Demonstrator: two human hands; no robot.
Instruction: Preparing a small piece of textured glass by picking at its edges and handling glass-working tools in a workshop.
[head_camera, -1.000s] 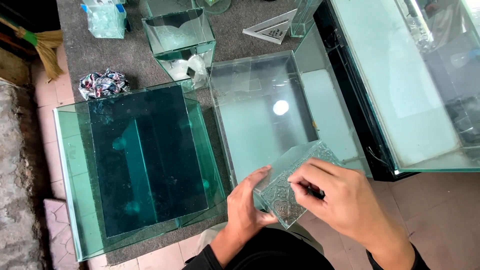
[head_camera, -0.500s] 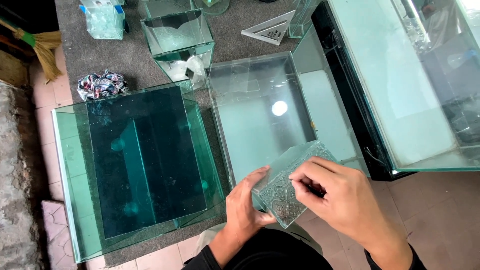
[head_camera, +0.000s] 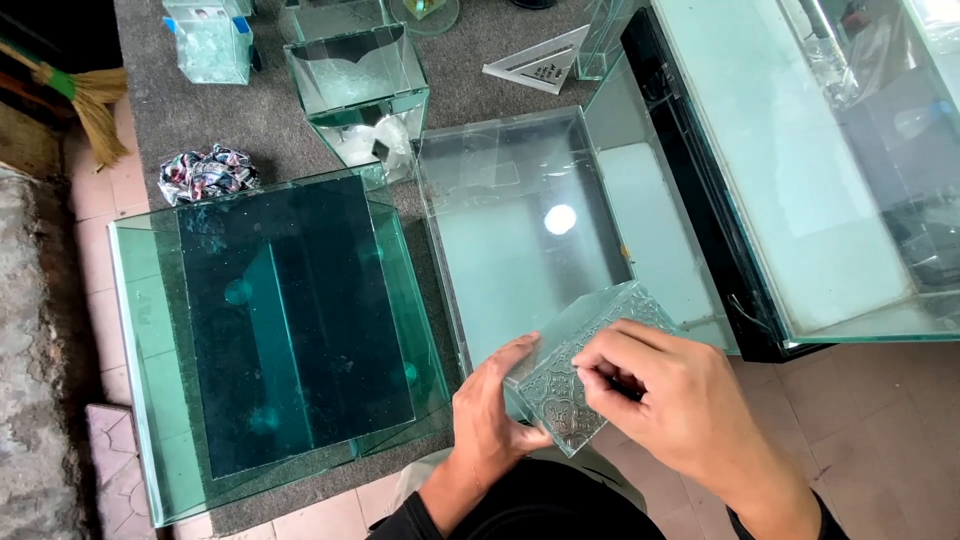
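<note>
A small rectangular piece of patterned, textured glass (head_camera: 570, 375) is held low in the view, just in front of an open glass tank (head_camera: 520, 240). My left hand (head_camera: 492, 408) grips its near-left edge from below. My right hand (head_camera: 668, 400) lies over its right side with the fingers curled on its top surface; something dark shows under those fingers, too hidden to identify. A stack of large green-tinted glass sheets (head_camera: 270, 340) lies to the left of both hands on the grey felt worktop (head_camera: 200, 120).
A big glass tank with a black frame (head_camera: 800, 180) fills the right. At the back stand a smaller glass tank (head_camera: 355, 85), a tiny glass box (head_camera: 210, 40) and a white set square (head_camera: 545, 65). A crumpled rag (head_camera: 205, 172) and a broom (head_camera: 75, 95) are at the left.
Both hands and the patterned glass have stayed in nearly the same spot; only the fingers of my right hand have shifted slightly on it.
</note>
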